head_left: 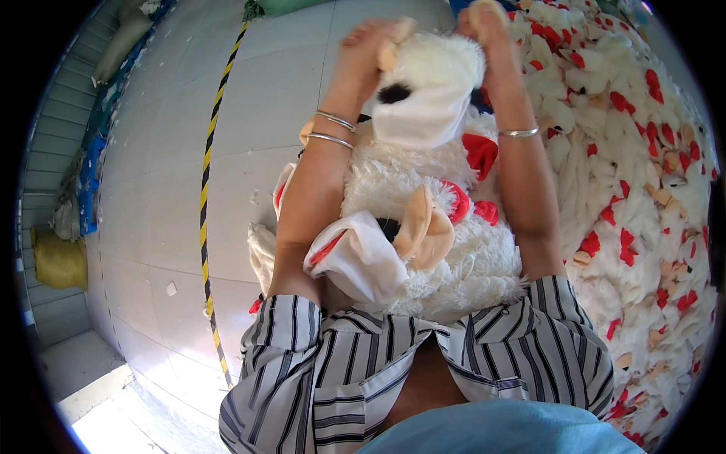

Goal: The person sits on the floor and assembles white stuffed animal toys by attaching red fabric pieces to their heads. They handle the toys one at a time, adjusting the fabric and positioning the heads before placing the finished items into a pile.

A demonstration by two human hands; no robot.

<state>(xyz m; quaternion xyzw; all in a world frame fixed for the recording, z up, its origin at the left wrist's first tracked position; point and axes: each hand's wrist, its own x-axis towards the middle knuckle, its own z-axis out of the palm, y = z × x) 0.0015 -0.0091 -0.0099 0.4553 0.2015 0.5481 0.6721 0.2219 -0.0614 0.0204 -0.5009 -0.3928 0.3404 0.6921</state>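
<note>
1. The left hand point(363, 49) is closed on the upper left side of a white plush piece point(435, 64), beside a beige ear point(388, 55); its fingers are blurred.
2. The right hand point(495, 38) grasps the same piece at its upper right side, with a beige bit point(490, 9) at its fingertips; the exact finger placement is too blurred to tell.
3. The plush piece hangs between both hands, with a black patch point(394, 93) just below the left hand.
4. Below the hands, between the forearms, lie more fluffy white pieces point(382, 178), one with beige ears point(423, 231) and a smooth white part point(359, 257).
5. A red part point(479, 155) lies below the right hand, near that wrist's bangle point(519, 132).
6. Right of the right hand spreads a large pile point(612, 151) of white, red and beige pieces.
7. Left of the left hand, yellow-and-black tape point(206, 181) crosses the pale floor point(280, 91).
</note>
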